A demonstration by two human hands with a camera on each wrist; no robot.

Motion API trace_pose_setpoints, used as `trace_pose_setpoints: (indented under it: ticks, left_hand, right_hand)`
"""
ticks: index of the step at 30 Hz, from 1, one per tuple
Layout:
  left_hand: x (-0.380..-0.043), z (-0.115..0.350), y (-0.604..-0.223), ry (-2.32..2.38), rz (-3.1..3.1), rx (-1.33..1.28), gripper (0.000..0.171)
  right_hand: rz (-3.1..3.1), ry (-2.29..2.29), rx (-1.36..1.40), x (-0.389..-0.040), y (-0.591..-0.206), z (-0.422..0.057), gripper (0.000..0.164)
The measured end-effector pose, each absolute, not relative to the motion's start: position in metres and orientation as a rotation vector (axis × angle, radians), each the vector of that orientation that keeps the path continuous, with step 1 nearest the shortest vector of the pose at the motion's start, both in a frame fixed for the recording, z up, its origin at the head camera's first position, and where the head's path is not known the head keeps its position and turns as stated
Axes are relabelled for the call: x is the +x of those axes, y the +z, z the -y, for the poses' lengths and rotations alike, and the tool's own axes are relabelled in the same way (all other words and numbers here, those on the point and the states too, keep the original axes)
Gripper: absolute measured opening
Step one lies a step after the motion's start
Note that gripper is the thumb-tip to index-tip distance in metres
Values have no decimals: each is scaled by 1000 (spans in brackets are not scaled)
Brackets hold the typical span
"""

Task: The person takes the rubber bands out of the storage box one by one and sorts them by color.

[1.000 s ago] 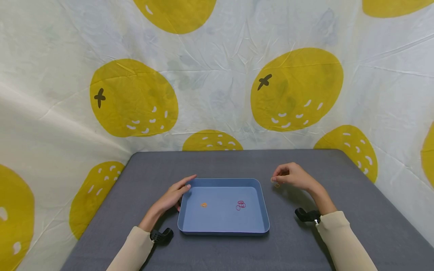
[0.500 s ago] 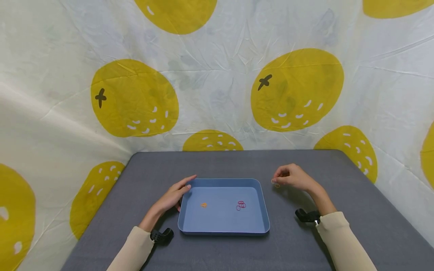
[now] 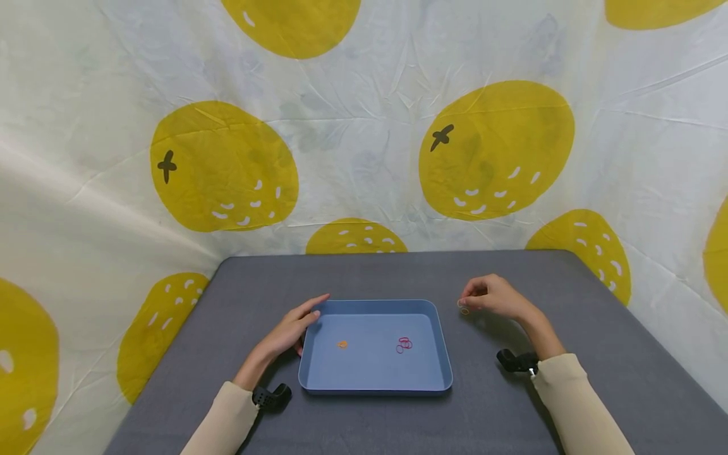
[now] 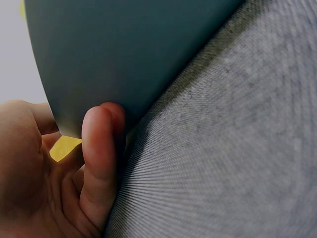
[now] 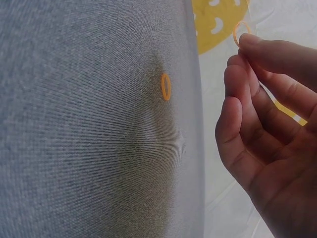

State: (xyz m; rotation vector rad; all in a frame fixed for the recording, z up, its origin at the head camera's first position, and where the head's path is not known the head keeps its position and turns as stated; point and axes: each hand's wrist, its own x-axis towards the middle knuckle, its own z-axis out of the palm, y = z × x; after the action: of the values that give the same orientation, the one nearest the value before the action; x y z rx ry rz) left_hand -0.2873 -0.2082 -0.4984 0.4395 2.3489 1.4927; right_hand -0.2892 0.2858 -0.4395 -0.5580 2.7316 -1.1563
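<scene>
My left hand (image 3: 292, 328) holds the blue tray (image 3: 364, 373) at its back left corner, thumb over the rim and other fingers outside. In the left wrist view, fingertips (image 4: 99, 129) lie against the tray's outer wall (image 4: 114, 54), low by the cloth. To the right of the tray, my right hand (image 3: 495, 296) pinches a small orange rubber band (image 5: 235, 34) between thumb and forefinger. A second orange rubber band (image 5: 163, 88) lies on the table just under that hand. Inside the tray are an orange clump of rubber bands (image 3: 342, 344) and several red rubber bands (image 3: 405, 341).
Dark grey cloth covers the table (image 3: 375, 423). Behind it hangs a pale curtain (image 3: 358, 158) printed with large yellow fruit. Each wrist wears a black camera strap (image 3: 516, 361).
My right hand has shifted very slightly to the right, still pinching the orange rubber band. The left hand and the tray stay where they were.
</scene>
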Motion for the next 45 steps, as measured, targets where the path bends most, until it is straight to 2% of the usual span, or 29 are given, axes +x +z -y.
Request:
trace_pose_setpoints:
  ticks: [30,45]
  left_hand:
    - [-286,207,-499,1492,-2346,422,46]
    - [-287,208,-498,1492,-2360,439,46]
  right_hand:
    - [-2795,-1083,-598,-280,-423,-273,15]
    - [-2757,-1127,-563,-286,-434,-289,14]
